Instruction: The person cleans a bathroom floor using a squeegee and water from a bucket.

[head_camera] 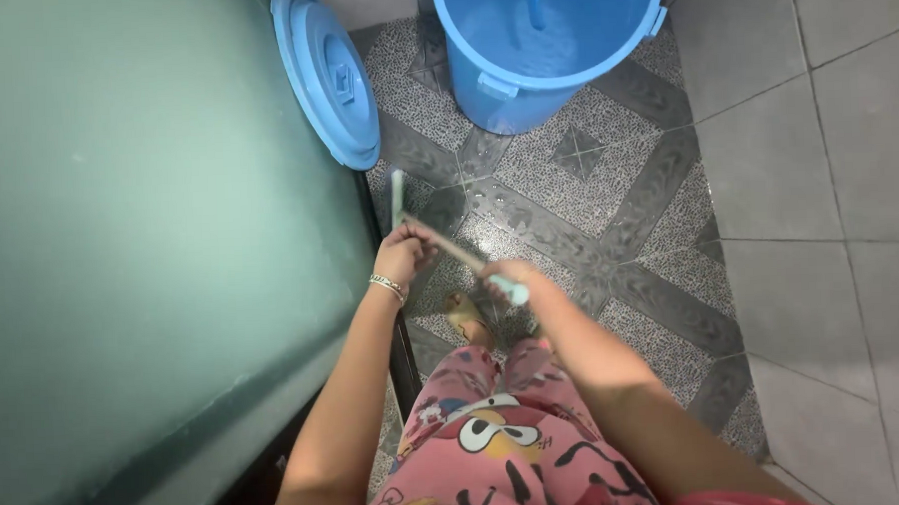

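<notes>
**Spotter:** What's nearest on your feed?

**Me:** Closest to me, pink patterned trousers (496,450) fill the bottom edge, with one sandalled foot (466,320) on the patterned floor tiles (607,187) just beyond. Both forearms reach out over them.

**Spotter:** And the hands?

**Me:** My right hand (513,277) is curled shut around the pale green end of a long thin handle (456,250). My left hand (406,252), a little farther and to the left, is closed round the same handle higher up; there's a bracelet (387,285) on that wrist. The handle slants between the two fists, and a pale strip sticks up past the left one, right by the frosted glass door (160,243) filling the left side. I can't tell what sits at its tip.

**Spotter:** Farther out?

**Me:** A round blue lid (326,76) leans upright against the door's far edge. To its right, at the far end, stands an open blue bucket (523,81). Grey wall tiles (825,170) run down the right.
</notes>
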